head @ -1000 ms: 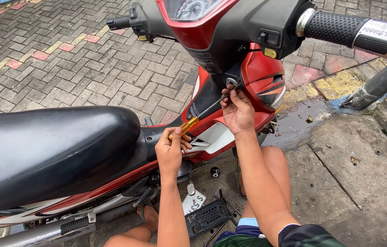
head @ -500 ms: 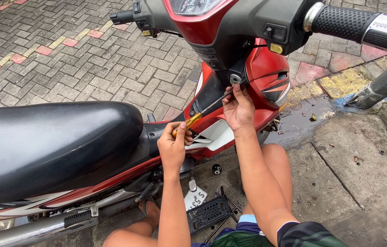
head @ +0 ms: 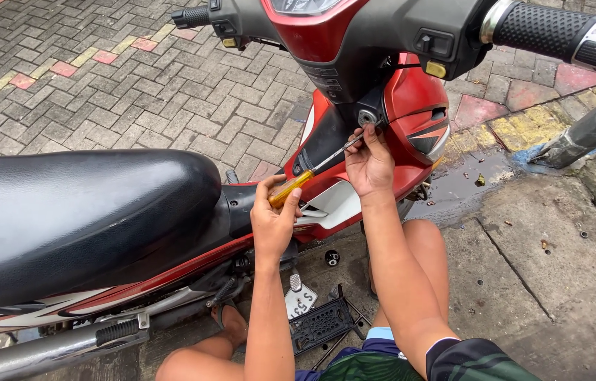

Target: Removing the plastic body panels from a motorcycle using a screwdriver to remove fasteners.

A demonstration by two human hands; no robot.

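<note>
A red and black motorbike point(head: 411, 106) stands in front of me, its black seat point(head: 72, 219) at the left. My left hand point(head: 275, 215) grips the yellow handle of a long screwdriver point(head: 312, 169). The shaft slants up and right, and its tip sits by the round keyhole fitting point(head: 366, 117) on the black inner panel below the handlebars. My right hand point(head: 370, 161) rests on the red leg shield, with its fingertips steadying the shaft near the tip.
The right handlebar grip point(head: 545, 32) juts out at top right, the left grip point(head: 192, 15) at top centre. A small black bolt point(head: 332, 258), a black footrest pad point(head: 320, 324) and a white tag point(head: 298, 300) lie on the concrete by my knees. A puddle point(head: 467, 183) borders the brick paving.
The view has shifted slightly, so the bike sits a little lower in frame. Both hands stay on the screwdriver at the keyhole fitting, barely moved.
</note>
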